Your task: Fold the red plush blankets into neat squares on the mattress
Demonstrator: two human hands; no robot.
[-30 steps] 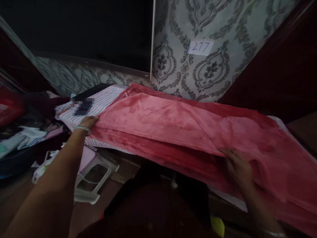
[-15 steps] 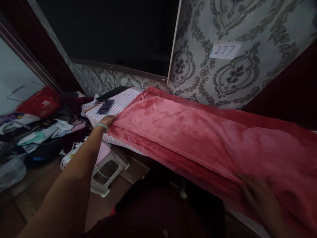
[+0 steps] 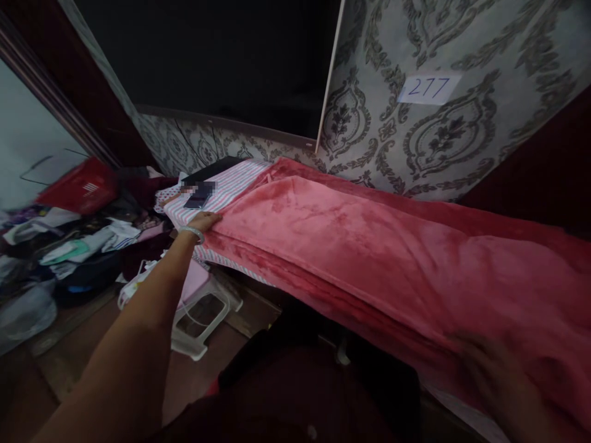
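Observation:
A red plush blanket (image 3: 341, 240), folded into a long strip of several layers, stretches across a table from the middle to the right edge. My left hand (image 3: 204, 223), with a bracelet at the wrist, is closed on its left front corner. At the lower right, my right hand (image 3: 494, 369) grips the blanket's front edge; it is dim and slightly blurred, and part of its fingers is hard to see. Under the blanket, a striped cloth (image 3: 237, 179) shows at the left end. A phone (image 3: 198, 198) lies there, just beyond my left hand.
A large dark TV screen (image 3: 207, 55) hangs behind the table. A paper marked 277 (image 3: 429, 88) is on the patterned wall. Left stand a plastic stool (image 3: 203, 335), a heap of clothes (image 3: 87, 246) and a red basket (image 3: 83, 184).
The view has shifted slightly, so the scene sits a little further right. Both hands stay at the same places on the blanket, which keeps its shape.

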